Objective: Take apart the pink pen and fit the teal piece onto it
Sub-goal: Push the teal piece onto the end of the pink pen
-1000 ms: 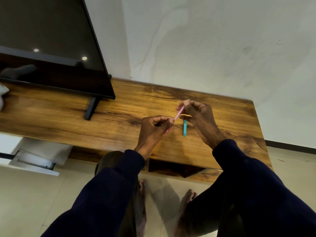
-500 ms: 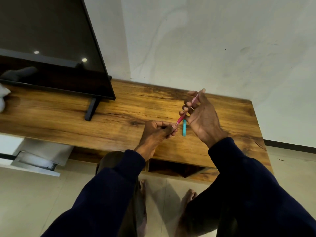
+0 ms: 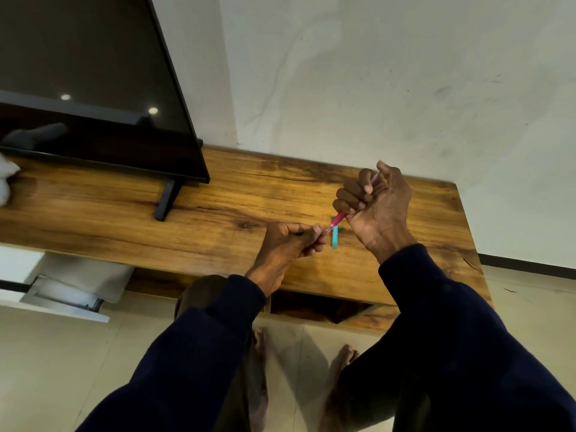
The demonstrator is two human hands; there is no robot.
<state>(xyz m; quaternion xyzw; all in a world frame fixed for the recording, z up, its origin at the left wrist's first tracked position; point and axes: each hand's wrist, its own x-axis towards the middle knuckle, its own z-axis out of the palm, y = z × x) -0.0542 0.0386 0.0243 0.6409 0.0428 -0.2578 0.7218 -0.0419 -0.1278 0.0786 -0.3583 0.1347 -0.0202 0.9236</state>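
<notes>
My right hand (image 3: 378,207) is wrapped around the barrel of the pink pen (image 3: 339,218), which slants down to the left above the wooden table (image 3: 218,213). Its upper end pokes out past my thumb. My left hand (image 3: 291,241) pinches the pen's lower tip between thumb and forefinger. Just below the pen's lower end, the teal piece (image 3: 334,236) lies flat on the table, apart from both hands. Most of the barrel is hidden inside my right fist.
A black TV (image 3: 93,88) on a dark stand leg (image 3: 166,199) fills the table's left part. A white wall stands behind. An open shelf (image 3: 311,310) lies under the table, with my bare feet on the tiled floor. A white cloth (image 3: 6,182) sits at the far left edge.
My right hand went from a fingertip pinch on the pen's top to a full fist around the barrel. The left hand slid to the pen's lower tip. The teal piece stayed put.
</notes>
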